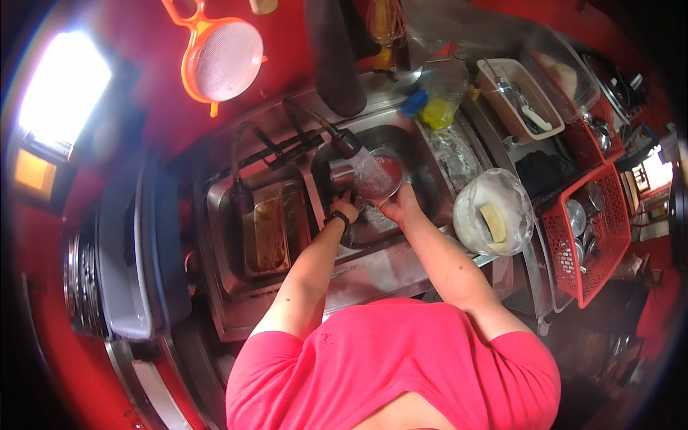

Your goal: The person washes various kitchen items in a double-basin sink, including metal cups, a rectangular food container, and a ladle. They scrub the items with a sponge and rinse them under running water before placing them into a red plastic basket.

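Over the right basin of a double stainless steel sink (344, 263), my right hand (396, 204) holds a round metal bowl (395, 166) by its lower rim. Water from a black spray head (346, 143) runs into this bowl. My left hand (345, 207), with a dark band at the wrist, is beside a metal cup-like vessel (341, 173) left of the bowl; whether its fingers grip anything is not clear. A rectangular metal tray (269, 228) with brownish liquid lies in the left basin.
Right of the sink is a clear tub with suds and a sponge (493, 221). Beyond it stand a red plastic basket (613, 236) with metalware and a beige utensil bin (484, 80). Grey-blue tubs (123, 301) stand at the left. An orange strainer (228, 62) hangs above.
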Demonstrator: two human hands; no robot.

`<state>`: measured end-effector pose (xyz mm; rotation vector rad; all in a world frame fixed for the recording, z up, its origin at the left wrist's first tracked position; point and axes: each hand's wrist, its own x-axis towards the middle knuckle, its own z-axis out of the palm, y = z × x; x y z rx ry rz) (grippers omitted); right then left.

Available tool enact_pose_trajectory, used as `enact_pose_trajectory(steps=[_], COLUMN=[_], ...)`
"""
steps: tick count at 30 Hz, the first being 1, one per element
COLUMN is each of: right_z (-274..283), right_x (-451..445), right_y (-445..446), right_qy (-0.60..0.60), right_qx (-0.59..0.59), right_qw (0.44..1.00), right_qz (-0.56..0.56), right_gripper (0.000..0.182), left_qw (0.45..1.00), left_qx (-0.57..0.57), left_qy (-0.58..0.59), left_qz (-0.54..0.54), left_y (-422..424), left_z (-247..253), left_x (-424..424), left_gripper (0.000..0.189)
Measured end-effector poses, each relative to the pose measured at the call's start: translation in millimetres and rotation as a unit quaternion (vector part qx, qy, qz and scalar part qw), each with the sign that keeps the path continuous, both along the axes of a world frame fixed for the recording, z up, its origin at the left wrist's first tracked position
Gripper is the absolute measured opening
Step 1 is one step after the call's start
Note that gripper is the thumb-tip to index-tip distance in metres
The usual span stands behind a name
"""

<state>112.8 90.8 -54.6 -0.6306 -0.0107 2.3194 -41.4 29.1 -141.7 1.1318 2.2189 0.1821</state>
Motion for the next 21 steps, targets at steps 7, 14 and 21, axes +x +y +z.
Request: enact_pose_trajectory(steps=[7, 14, 21], right_z=[-5.9, -25.9, 17.7], right_x=[5.3, -17.0, -24.9], right_y=[-13.8, -3.3, -1.2], right_qy=[0.004, -0.162, -0.434], right_qx=[0.015, 0.293, 0.287], right_qw=[1.0, 0.938, 0.854], right_qz=[-0.005, 0.089, -0.007], right_gripper=[0.028, 0.024, 0.021], left_qw=[0.999, 0.978, 0.979], left_qx=[0.031, 0.032, 0.025], left_qy=[0.037, 0.048, 0.138], left_qz=[-0.026, -0.202, -0.149], left_y=[4.9, 32.5, 17.1], left_z=[-67.0, -99.4, -55.9], left_x=[-17.1, -39.2, -16.2], left_gripper=[0.064, 0.06, 0.048])
